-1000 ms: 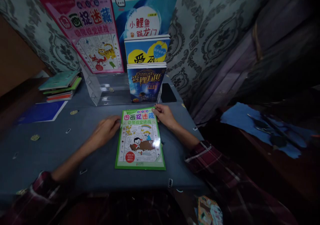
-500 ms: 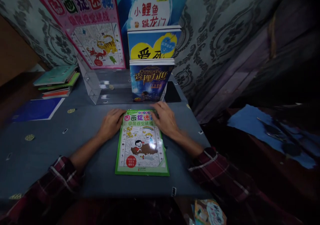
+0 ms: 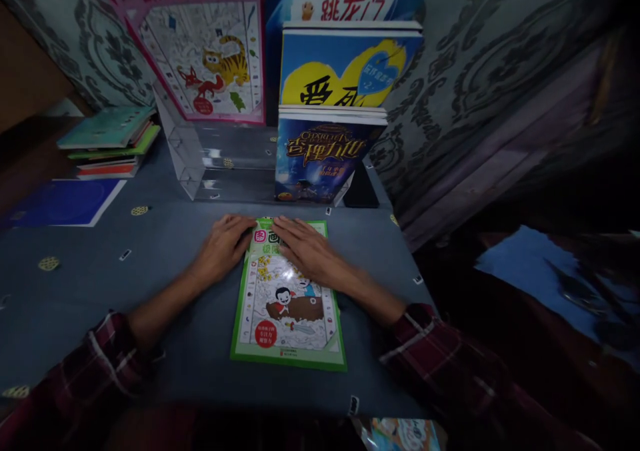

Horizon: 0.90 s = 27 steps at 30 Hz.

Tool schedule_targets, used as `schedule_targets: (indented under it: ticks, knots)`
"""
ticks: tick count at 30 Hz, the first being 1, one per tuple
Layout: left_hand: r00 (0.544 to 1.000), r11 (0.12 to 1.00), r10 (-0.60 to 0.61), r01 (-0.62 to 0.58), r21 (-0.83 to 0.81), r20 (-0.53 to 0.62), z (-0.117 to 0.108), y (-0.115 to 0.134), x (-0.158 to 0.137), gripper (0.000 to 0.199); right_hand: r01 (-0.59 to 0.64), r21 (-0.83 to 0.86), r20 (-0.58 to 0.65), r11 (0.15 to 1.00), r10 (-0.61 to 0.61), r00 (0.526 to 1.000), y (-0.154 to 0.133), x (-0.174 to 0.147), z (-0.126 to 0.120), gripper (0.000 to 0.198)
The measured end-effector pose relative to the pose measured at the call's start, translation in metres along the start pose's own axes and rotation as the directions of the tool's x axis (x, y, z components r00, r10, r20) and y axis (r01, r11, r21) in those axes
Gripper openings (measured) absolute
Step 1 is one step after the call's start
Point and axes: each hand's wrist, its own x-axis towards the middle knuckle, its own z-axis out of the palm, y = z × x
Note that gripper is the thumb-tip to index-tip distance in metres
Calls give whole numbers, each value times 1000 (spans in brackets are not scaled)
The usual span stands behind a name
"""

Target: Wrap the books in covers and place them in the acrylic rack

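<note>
A green-bordered picture book (image 3: 287,311) lies flat on the table in front of me, its cover facing up. My right hand (image 3: 307,251) rests across the upper part of the cover, fingers stretched out and pointing left, hiding part of the title. At the book's upper left edge is my left hand (image 3: 225,244), its fingers extended toward the top corner and touching it. Neither hand is wrapped around the book. Just beyond stands a clear acrylic book rack (image 3: 193,164) holding a dark blue book (image 3: 325,161), a blue and yellow book (image 3: 345,64) and a pink-framed book (image 3: 200,57).
Several stacked books (image 3: 107,134) and a blue booklet (image 3: 65,201) are at the left of the grey-blue tablecloth (image 3: 185,331). Behind the rack's right side lies a dark flat object (image 3: 363,191). A blue cloth (image 3: 525,267) is off to the right. A colourful packet (image 3: 405,434) is below the near edge.
My right hand has slid left from the book's upper right corner onto its cover. The left hand stays by the upper left edge. The camera view has shifted closer and lower.
</note>
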Motion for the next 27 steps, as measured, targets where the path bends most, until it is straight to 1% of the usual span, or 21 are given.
schedule_targets:
  ticks: [5, 14, 18, 20, 24, 27]
  knots:
    - [1000, 1000, -4, 4, -8, -3, 0, -2, 0, 27, -86, -15, -22, 996, 85, 996, 14, -16, -10, 48]
    - [1000, 1000, 19, -19, -15, -25, -1, -2, 0, 27, -137, -20, -56, 990, 136, 989, 22, -39, -21, 48]
    - [999, 1000, 20, -20, -17, -25, 1, -3, -1, 29, -150, -32, -79, 988, 147, 986, 25, -44, -21, 47]
    - [999, 999, 39, -40, -18, -30, 2, -4, -1, 30, -154, -31, -101, 988, 150, 984, 26, -45, -20, 46]
    - [995, 996, 86, -86, 3, -57, 3, -5, -1, 30, -167, 6, -164, 986, 166, 972, 29, -47, -18, 44]
    - [994, 995, 91, -89, 33, -56, 3, -5, 0, 30, -169, 62, -192, 984, 178, 965, 31, -47, -20, 42]
